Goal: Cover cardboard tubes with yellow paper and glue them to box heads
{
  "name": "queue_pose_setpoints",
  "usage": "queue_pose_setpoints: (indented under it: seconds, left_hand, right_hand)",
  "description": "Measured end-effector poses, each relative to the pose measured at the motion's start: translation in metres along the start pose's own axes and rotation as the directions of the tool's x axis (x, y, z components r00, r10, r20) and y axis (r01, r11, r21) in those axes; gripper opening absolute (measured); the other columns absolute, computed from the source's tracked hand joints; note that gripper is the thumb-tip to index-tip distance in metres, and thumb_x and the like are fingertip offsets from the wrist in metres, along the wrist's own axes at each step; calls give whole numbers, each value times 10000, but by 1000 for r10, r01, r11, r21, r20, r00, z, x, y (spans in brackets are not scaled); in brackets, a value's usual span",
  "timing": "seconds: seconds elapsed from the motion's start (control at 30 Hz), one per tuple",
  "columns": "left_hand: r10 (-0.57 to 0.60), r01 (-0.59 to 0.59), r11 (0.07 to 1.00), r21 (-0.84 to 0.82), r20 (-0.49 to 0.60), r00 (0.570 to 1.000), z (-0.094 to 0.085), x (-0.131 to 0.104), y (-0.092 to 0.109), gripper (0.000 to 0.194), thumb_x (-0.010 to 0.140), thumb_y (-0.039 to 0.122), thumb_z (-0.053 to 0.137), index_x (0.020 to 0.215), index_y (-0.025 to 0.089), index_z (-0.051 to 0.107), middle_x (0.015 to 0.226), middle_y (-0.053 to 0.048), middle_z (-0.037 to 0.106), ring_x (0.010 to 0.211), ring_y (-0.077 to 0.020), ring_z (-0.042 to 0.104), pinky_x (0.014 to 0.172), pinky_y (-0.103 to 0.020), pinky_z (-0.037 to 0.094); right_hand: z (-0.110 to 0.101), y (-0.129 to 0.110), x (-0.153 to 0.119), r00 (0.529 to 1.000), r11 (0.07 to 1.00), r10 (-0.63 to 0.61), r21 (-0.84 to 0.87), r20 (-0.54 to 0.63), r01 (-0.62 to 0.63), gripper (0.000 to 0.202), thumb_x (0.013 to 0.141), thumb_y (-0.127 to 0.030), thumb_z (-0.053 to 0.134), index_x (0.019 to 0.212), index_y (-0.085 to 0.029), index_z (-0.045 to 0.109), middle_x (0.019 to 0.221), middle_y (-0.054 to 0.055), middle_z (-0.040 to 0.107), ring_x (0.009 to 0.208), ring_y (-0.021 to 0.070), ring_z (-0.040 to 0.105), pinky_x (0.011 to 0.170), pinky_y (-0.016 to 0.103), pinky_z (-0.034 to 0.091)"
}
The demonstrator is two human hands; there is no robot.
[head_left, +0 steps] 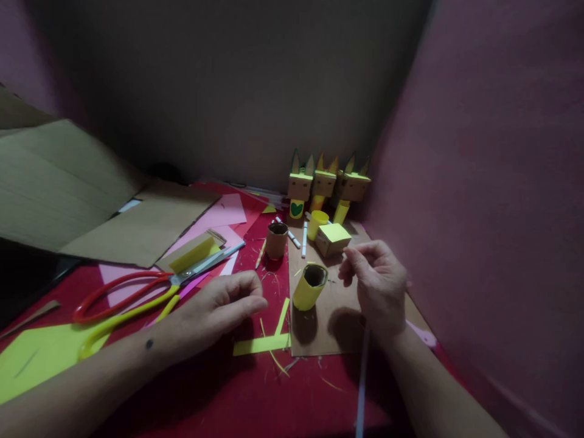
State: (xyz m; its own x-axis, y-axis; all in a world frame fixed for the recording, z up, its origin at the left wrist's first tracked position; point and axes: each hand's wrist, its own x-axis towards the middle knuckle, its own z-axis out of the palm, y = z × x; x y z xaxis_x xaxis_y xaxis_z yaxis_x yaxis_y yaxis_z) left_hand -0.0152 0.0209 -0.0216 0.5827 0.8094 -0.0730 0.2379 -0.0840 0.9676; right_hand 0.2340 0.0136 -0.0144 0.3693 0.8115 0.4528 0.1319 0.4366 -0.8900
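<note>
A yellow-covered tube (310, 287) stands, leaning slightly, on the cardboard sheet (337, 328) between my hands. Left of it, my left hand (235, 299) hovers with curled fingers; whatever they hold, if anything, is hidden. My right hand (376, 274) has its thumb and index finger pinched together near the small yellow-topped box (333, 238); I cannot make out anything between them. Behind the tube are a brown cardboard tube (276, 240) and a yellow cylinder (317, 225).
Three box-headed figures with pointed ears (300, 185) stand at the back. Large scissors (176, 280) lie on the left by pink paper (223, 210) and a cardboard box (146, 222). Yellow strips (262, 345) and markers (304, 239) lie around; walls rise behind and right.
</note>
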Motion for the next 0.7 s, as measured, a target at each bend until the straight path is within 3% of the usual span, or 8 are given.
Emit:
queue_pose_setpoints:
  seconds: [0.2,0.3,0.37,0.47,0.53,0.6,0.67,0.7]
  left_hand:
    - [-78,79,997,-21,57,995,2,2,1,121,796,303,644,802,186,616,626,33,596,562,-99,528,519,-205,412]
    - [-55,54,998,9,67,996,3,2,1,156,817,342,613,814,187,633,538,58,532,483,-80,470,473,-198,380]
    - [-18,18,999,46,16,1000,4,2,0,187,844,376,577,834,195,621,521,77,471,448,-66,413,445,-192,348]
    - [-18,27,997,74,-129,992,5,3,-2,223,865,422,547,872,208,608,595,57,498,497,-92,486,480,-220,418]
    - [37,-10,991,132,-205,978,5,3,-5,230,852,405,567,993,226,609,734,14,589,648,-151,593,580,-276,493]
    - [148,-77,960,269,-256,955,2,6,-8,357,818,363,598,1154,244,570,942,-35,639,809,-204,624,680,-331,517]
    - [242,-101,908,407,-311,919,-3,13,-9,484,782,355,617,1239,223,521,1096,-82,616,932,-253,611,766,-388,514]
    - [262,-86,893,442,-356,897,-6,19,-9,516,775,371,617,1249,200,505,1117,-102,605,971,-276,602,802,-418,507]
  right_hand:
    - [-3,4,1,986,992,82,-109,148,-66,283,911,-363,517,697,-191,585,589,-8,595,512,109,532,469,258,415]
    - [-3,5,2,984,986,84,-156,156,-59,115,850,-279,531,819,-197,606,678,3,626,573,136,568,518,291,451]
    - [-4,2,4,974,984,87,-170,207,-51,98,774,-195,518,844,-205,585,737,17,637,642,155,594,577,314,474]
    - [-9,-4,9,888,963,176,-260,425,-66,297,655,-137,530,939,-207,582,980,78,658,906,222,629,739,369,506]
    - [-12,-6,10,778,941,256,-332,574,-65,497,628,-140,583,1119,-219,557,1185,105,610,1098,274,582,844,402,502]
    - [-13,-3,9,681,927,316,-367,660,-75,739,619,-167,670,1317,-257,442,1330,110,529,1205,302,525,904,422,497]
    - [-10,6,6,638,918,344,-388,689,-75,905,594,-199,758,1399,-284,353,1360,108,501,1212,313,518,932,433,490]
    - [-8,11,4,641,918,339,-392,689,-64,903,587,-210,783,1385,-284,368,1322,104,526,1173,310,540,921,434,493]
